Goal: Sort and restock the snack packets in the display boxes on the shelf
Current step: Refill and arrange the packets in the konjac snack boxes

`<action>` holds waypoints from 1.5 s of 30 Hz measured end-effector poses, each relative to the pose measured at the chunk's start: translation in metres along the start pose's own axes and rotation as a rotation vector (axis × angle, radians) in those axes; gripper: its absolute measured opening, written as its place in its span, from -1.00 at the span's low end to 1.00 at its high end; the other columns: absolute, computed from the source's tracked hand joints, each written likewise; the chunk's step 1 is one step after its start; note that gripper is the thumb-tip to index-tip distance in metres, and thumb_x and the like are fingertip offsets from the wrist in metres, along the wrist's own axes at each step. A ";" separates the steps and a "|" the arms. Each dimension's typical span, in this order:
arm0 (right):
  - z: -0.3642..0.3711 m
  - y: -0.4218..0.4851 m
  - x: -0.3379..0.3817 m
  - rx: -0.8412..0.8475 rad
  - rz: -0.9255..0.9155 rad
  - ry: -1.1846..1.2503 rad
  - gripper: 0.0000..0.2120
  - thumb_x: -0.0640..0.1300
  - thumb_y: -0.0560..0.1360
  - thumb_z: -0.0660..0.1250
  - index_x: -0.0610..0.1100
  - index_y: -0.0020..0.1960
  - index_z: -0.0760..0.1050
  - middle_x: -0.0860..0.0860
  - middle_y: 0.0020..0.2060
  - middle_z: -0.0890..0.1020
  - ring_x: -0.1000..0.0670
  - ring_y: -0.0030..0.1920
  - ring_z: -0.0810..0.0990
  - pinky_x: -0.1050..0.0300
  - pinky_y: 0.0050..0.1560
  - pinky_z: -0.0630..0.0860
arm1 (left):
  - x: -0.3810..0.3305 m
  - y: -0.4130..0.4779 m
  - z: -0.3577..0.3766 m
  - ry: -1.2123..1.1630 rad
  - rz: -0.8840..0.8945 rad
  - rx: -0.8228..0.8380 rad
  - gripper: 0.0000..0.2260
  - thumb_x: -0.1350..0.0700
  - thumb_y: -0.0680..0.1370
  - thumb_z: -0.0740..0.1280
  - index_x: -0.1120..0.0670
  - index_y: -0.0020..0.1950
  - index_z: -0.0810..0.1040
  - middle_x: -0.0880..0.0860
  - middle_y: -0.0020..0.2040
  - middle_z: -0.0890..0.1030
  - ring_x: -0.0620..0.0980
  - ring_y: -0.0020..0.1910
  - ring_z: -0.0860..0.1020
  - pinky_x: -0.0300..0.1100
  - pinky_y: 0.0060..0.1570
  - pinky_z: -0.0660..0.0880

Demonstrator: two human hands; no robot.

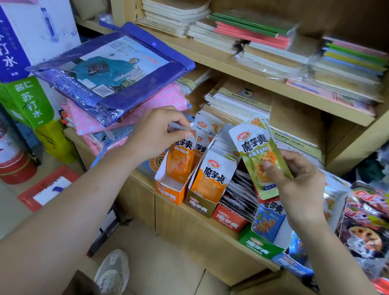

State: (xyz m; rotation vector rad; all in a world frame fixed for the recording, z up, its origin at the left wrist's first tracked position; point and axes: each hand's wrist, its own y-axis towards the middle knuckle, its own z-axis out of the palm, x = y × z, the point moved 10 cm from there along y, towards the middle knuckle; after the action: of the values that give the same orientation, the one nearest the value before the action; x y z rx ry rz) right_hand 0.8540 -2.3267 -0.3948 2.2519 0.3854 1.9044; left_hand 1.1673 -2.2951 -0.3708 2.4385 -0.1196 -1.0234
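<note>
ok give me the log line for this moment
left hand: pinches top of orange packet in orange box | right hand: holds green packets raised, not yet boxed

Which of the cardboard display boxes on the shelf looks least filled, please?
The orange cardboard display box at the left end: its white inner floor shows bare beside the orange packet the left hand pinches. The olive box and red box are packed.

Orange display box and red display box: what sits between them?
In the head view, one brown display box, packed with upright packets, stands between the orange display box and the red display box.
</note>
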 end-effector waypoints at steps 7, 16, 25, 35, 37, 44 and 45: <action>-0.007 0.002 -0.007 -0.008 0.028 0.005 -0.83 -0.21 0.49 0.51 0.00 0.03 0.64 0.02 -0.04 0.75 -0.08 -0.04 0.74 -0.20 -0.01 0.67 | -0.024 0.004 -0.007 0.369 0.002 -0.210 -0.92 -0.05 0.53 0.47 -0.09 -0.02 0.71 -0.08 -0.09 0.67 -0.06 -0.17 0.58 -0.16 -0.30 0.42; -0.007 0.000 -0.002 -0.006 0.025 0.021 -0.84 -0.21 0.50 0.51 0.01 0.01 0.64 0.02 -0.05 0.75 -0.08 -0.06 0.74 -0.07 -0.09 0.66 | -0.004 0.000 -0.006 0.281 -0.133 -0.244 -0.88 -0.05 0.54 0.44 -0.05 0.01 0.71 -0.05 -0.07 0.71 -0.02 -0.11 0.65 -0.07 -0.22 0.57; -0.006 -0.007 -0.001 0.007 0.039 0.022 -0.84 -0.22 0.51 0.49 -0.08 0.08 0.64 0.07 -0.08 0.75 0.00 -0.09 0.74 0.13 -0.18 0.63 | -0.001 0.009 0.016 0.249 -0.120 -0.176 -0.58 0.03 0.51 0.46 -0.02 0.36 0.57 -0.01 0.21 0.66 0.04 0.15 0.61 0.05 0.11 0.60; -0.019 -0.003 -0.003 -0.083 0.070 0.042 -0.91 -0.18 0.53 0.47 -0.01 -0.02 0.64 0.04 -0.12 0.75 -0.05 -0.14 0.74 -0.13 -0.11 0.69 | -0.058 -0.031 0.059 0.040 0.144 0.342 -0.81 0.01 0.42 0.56 -0.22 -0.03 0.70 -0.21 0.19 0.63 -0.23 0.24 0.54 0.08 0.29 0.46; -0.018 -0.003 -0.002 -0.079 0.070 0.045 -0.91 -0.18 0.53 0.47 -0.02 -0.02 0.64 0.03 -0.12 0.75 -0.07 -0.16 0.74 -0.16 -0.13 0.69 | -0.056 -0.035 0.046 -0.001 0.102 0.330 -0.85 0.05 0.39 0.61 -0.18 -0.16 0.72 -0.19 0.10 0.68 -0.18 0.13 0.60 0.04 0.18 0.53; -0.014 -0.002 -0.006 -0.064 0.084 0.036 -0.91 -0.16 0.54 0.47 -0.06 0.04 0.64 -0.01 -0.08 0.75 -0.13 -0.11 0.74 -0.29 -0.11 0.66 | -0.051 -0.047 0.029 -0.068 0.064 0.218 -0.93 0.15 0.47 0.54 -0.02 -0.11 0.76 -0.15 -0.18 0.72 -0.13 -0.15 0.68 -0.07 -0.12 0.62; -0.013 -0.001 -0.006 -0.066 0.082 0.032 -0.91 -0.16 0.54 0.47 -0.05 0.04 0.64 -0.01 -0.09 0.75 -0.12 -0.11 0.74 -0.29 -0.12 0.66 | -0.051 -0.046 0.028 -0.080 0.060 0.188 -0.94 0.16 0.49 0.53 0.00 -0.10 0.75 -0.15 -0.18 0.72 -0.12 -0.15 0.68 -0.06 -0.11 0.62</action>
State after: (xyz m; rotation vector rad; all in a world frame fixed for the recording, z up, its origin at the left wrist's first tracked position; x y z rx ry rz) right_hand 0.8404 -2.3275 -0.3985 2.2304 0.2348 1.9646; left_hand 1.1071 -2.2527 -0.3760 2.5439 -0.3274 -1.1279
